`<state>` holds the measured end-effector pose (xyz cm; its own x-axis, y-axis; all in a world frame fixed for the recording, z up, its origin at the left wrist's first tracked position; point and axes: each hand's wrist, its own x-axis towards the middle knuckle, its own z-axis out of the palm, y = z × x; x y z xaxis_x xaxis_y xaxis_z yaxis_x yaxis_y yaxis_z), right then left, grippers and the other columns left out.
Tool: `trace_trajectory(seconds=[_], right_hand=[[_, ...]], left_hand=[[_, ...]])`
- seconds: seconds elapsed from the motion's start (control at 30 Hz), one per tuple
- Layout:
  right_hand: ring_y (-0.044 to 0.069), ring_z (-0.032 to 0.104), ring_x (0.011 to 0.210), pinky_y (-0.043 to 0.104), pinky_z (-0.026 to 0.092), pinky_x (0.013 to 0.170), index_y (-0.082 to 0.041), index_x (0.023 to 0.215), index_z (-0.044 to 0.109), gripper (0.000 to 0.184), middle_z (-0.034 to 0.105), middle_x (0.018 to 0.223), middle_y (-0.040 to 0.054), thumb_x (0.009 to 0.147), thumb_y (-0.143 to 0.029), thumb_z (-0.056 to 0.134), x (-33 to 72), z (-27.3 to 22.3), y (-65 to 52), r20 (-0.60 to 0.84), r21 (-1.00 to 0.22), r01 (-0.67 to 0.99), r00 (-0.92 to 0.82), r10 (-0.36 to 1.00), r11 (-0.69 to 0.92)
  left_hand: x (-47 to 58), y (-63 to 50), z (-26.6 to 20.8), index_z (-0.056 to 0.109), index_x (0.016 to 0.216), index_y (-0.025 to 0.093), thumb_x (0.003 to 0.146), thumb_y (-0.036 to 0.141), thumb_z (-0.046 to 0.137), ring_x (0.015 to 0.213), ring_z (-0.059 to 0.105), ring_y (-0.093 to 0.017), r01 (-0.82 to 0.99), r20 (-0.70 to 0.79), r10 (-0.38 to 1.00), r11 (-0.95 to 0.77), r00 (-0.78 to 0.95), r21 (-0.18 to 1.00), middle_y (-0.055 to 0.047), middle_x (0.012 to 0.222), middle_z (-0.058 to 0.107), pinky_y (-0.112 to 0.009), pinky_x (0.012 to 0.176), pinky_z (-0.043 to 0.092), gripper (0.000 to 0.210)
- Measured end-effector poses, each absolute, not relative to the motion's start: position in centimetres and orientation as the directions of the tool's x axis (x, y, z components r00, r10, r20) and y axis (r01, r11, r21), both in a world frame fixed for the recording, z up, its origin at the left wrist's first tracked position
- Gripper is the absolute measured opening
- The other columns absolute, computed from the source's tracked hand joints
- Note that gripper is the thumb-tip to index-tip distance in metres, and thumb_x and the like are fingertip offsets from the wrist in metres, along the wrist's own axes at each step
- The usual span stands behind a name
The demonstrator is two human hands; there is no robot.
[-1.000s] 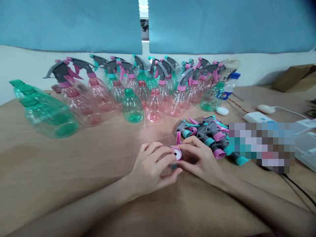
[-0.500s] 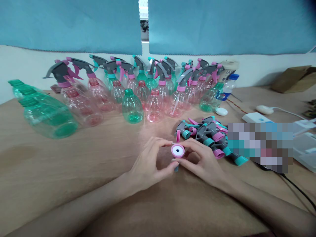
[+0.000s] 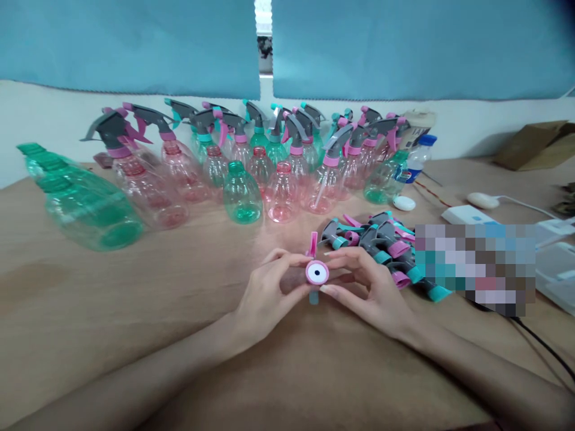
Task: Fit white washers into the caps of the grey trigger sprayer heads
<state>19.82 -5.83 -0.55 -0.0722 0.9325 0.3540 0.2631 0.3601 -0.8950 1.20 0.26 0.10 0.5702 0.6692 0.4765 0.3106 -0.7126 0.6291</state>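
A grey trigger spray head with a pink collar (image 3: 317,273) is held above the table. Its round underside, a white disc with a dark central hole, faces me, and its pink trigger (image 3: 311,244) points away. My left hand (image 3: 269,290) pinches it from the left between thumb and fingers. On the right side, my right hand (image 3: 371,290) curls loosely about the collar, thumb tip at the lower edge and index finger slightly off it. Some of its fingers are hidden behind. Beside this hand lies a pile of loose spray heads (image 3: 381,257) with pink and teal collars.
Several topless bottles, including a green one (image 3: 243,194) and a pink one (image 3: 281,194), stand ahead. Behind them are rows of bottles fitted with spray heads. Green bottles (image 3: 90,209) lean at left. A blue-capped bottle (image 3: 417,158), white mouse (image 3: 404,203) and cables are at right.
The spray head has shifted slightly left with my left hand. My right hand's fingers have loosened and spread a little from the collar.
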Motion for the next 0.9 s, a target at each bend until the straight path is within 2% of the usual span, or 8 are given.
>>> trace_trajectory(seconds=[0.1, 0.23, 0.4, 0.53, 0.9], right_hand=[[0.018, 0.065, 0.090, 0.036, 0.058, 0.078, -0.021, 0.107, 0.054, 0.028, 0.064, 0.102, 0.0063, 0.082, -0.029, 0.065, 19.8, -0.3, -5.8, 0.428, -0.816, 0.380, -0.111, 0.897, 0.436], [0.020, 0.061, 0.090, 0.037, 0.055, 0.075, -0.022, 0.102, 0.060, 0.020, 0.060, 0.097, 0.0070, 0.084, -0.030, 0.062, 20.0, 0.2, -5.9, 0.587, -0.584, 0.609, -0.140, 0.797, 0.537], [0.021, 0.059, 0.089, 0.039, 0.050, 0.077, -0.022, 0.100, 0.062, 0.016, 0.062, 0.095, 0.0072, 0.084, -0.027, 0.061, 20.4, 0.5, -6.1, 0.686, -0.388, 0.660, -0.260, 0.680, 0.644], [0.021, 0.060, 0.090, 0.041, 0.047, 0.082, -0.023, 0.102, 0.063, 0.018, 0.067, 0.094, 0.0053, 0.085, -0.028, 0.062, 20.4, 0.2, -6.0, 0.665, -0.368, 0.654, -0.311, 0.679, 0.660], [0.020, 0.061, 0.082, 0.040, 0.048, 0.078, -0.022, 0.093, 0.064, 0.012, 0.069, 0.086, 0.0054, 0.088, -0.029, 0.057, 20.5, 0.6, -5.8, 0.686, -0.375, 0.636, -0.299, 0.664, 0.674]], left_hand=[[1.3, 0.3, 0.0, 0.061, 0.102, 0.021, 0.080, 0.018, 0.067, 0.085, 0.057, -0.016, 0.284, 0.504, 0.640, -0.738, 0.579, 0.612, 0.000, 0.092, 0.065, -0.029, 0.073, 0.048, 0.023], [1.4, 0.4, -0.2, 0.061, 0.101, 0.020, 0.077, 0.019, 0.069, 0.083, 0.055, -0.017, 0.291, 0.524, 0.617, -0.765, 0.588, 0.574, 0.000, 0.089, 0.067, -0.032, 0.075, 0.048, 0.026], [1.4, 0.4, -0.4, 0.060, 0.102, 0.020, 0.074, 0.015, 0.068, 0.083, 0.055, -0.017, 0.306, 0.522, 0.602, -0.780, 0.604, 0.546, -0.001, 0.088, 0.068, -0.034, 0.077, 0.047, 0.029], [1.5, 0.4, -0.2, 0.060, 0.099, 0.020, 0.076, 0.017, 0.067, 0.081, 0.056, -0.017, 0.290, 0.548, 0.575, -0.803, 0.607, 0.521, 0.000, 0.089, 0.068, -0.034, 0.077, 0.047, 0.024], [1.4, 0.2, -0.1, 0.061, 0.102, 0.020, 0.074, 0.016, 0.067, 0.082, 0.055, -0.018, 0.290, 0.573, 0.524, -0.844, 0.630, 0.452, -0.001, 0.090, 0.068, -0.034, 0.078, 0.044, 0.029]])
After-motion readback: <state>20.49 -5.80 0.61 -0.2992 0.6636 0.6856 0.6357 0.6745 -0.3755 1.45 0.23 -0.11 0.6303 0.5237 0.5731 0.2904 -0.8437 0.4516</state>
